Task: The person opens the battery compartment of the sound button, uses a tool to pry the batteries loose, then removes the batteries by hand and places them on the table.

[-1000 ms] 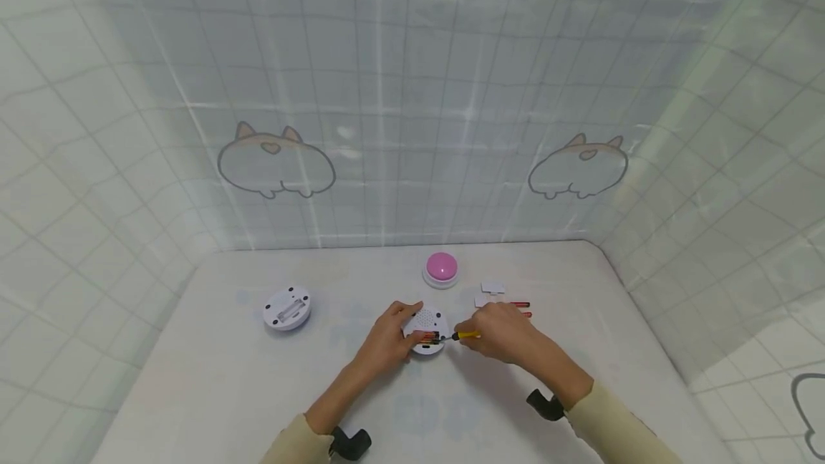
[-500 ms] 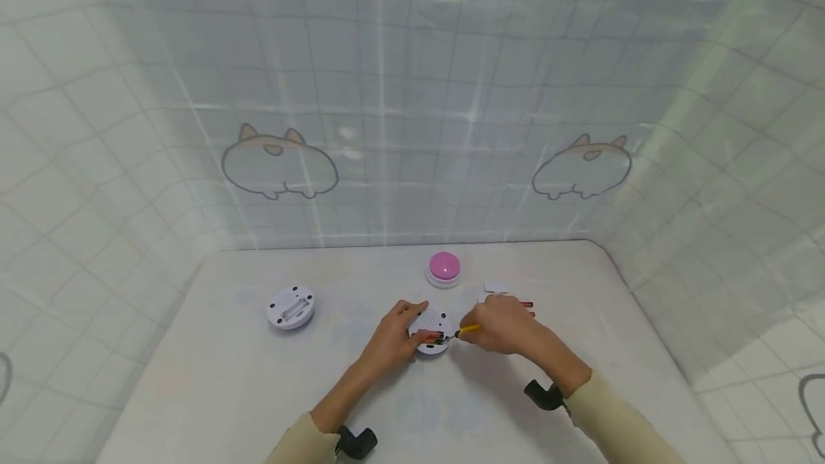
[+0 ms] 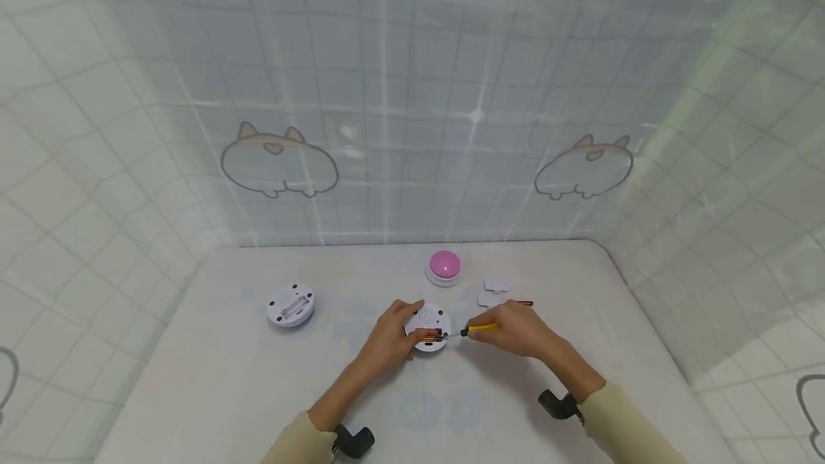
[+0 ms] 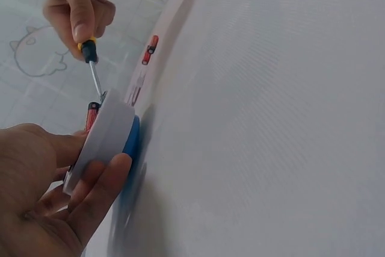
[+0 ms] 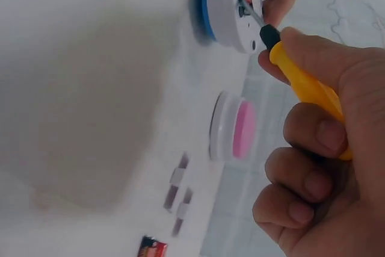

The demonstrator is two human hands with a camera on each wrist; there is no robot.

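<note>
A round white push-button device [image 3: 427, 316] lies face down, its blue dome visible underneath in the left wrist view. My left hand [image 3: 388, 335] grips its rim, with the thumb over red-and-black batteries [image 3: 432, 335] in its compartment. My right hand [image 3: 515, 329] holds a screwdriver [image 5: 304, 82] by its yellow handle, fingers curled round it. The metal tip reaches the battery ends at the compartment's right side; whether it touches a battery or the compartment edge is hard to tell.
A pink-domed button [image 3: 445, 264] stands upright behind the hands. Further left, another white device [image 3: 291, 306] lies upside down with its battery slot exposed. Two small white covers [image 3: 495, 286] and loose red batteries [image 4: 150, 50] lie at the right. Tiled-pattern walls enclose the table.
My right hand has shifted slightly to the right with the screwdriver, and its handle now points more to the right. My left hand keeps its grip on the device.
</note>
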